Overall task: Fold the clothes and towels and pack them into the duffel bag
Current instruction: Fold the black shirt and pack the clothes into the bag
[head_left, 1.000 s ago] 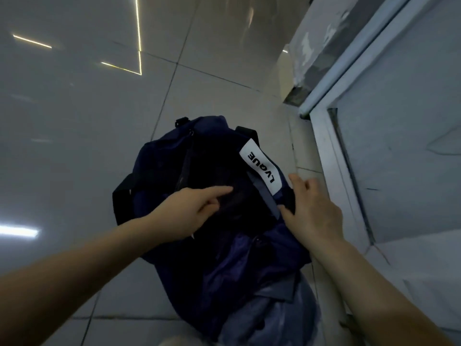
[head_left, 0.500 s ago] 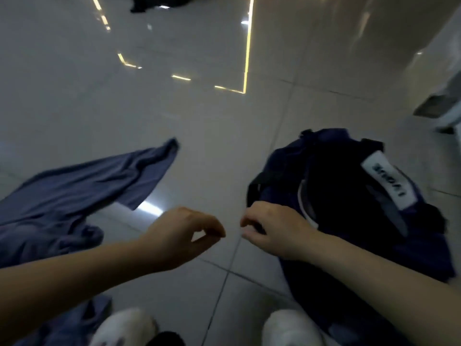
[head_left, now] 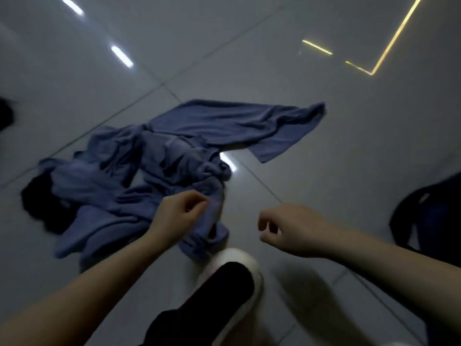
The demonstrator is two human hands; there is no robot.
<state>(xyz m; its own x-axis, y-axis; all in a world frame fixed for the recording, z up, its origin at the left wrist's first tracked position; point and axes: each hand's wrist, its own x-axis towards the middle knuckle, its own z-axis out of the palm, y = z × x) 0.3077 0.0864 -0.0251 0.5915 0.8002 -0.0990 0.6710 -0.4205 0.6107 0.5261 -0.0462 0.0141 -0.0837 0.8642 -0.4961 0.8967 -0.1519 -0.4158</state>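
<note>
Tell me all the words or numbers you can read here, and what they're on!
None can be read right now.
The bag at the right edge shows only a small pale patch, too blurred to tell whether it carries letters.
The blue clothes on the floor show no writing.
The shoe shows no writing either.

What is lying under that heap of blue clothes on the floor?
Under the blue clothes the grey tiled floor shows all around, and something dark sticks out at the heap's left edge. Most of it is covered, so I cannot tell what it is.
</note>
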